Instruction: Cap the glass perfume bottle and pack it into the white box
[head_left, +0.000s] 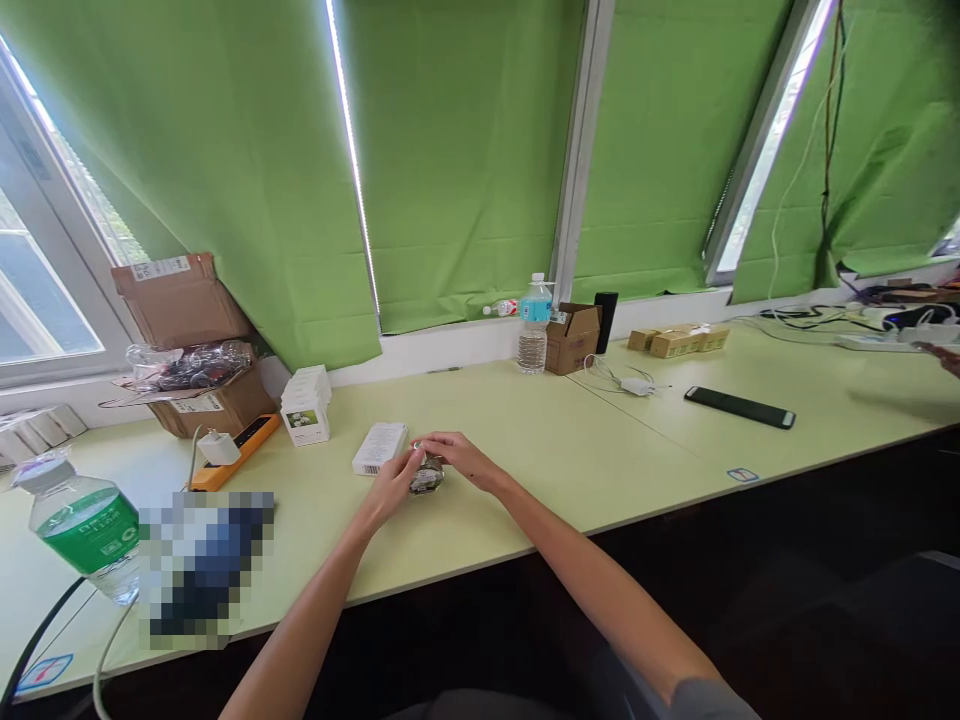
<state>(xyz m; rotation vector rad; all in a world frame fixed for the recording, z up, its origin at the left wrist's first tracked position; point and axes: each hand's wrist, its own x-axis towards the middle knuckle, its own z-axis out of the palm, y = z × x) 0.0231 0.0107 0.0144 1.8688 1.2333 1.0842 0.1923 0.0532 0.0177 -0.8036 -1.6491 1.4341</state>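
Note:
Both my hands meet over the table, fingertips pinched together. My left hand (391, 488) comes in from the left and is closed, its thumb and fingers at a tiny pale object with a touch of green. From the right my right hand (466, 462) is closed at the same spot. Just below the fingers is a small shiny plastic packet (427, 479) with dark contents; it seems gripped at its top, partly hidden by the fingers. A white box (380, 447) with printed text and a barcode lies flat just behind my left hand.
White cartons (306, 405) stand left, near an orange power strip (236, 455) and an open cardboard box (214, 400). A green-labelled bottle (88, 530) is at near left. Further back are a water bottle (533, 325), brown box (573, 340) and black phone (739, 407). Another person's hand (941, 357) shows far right.

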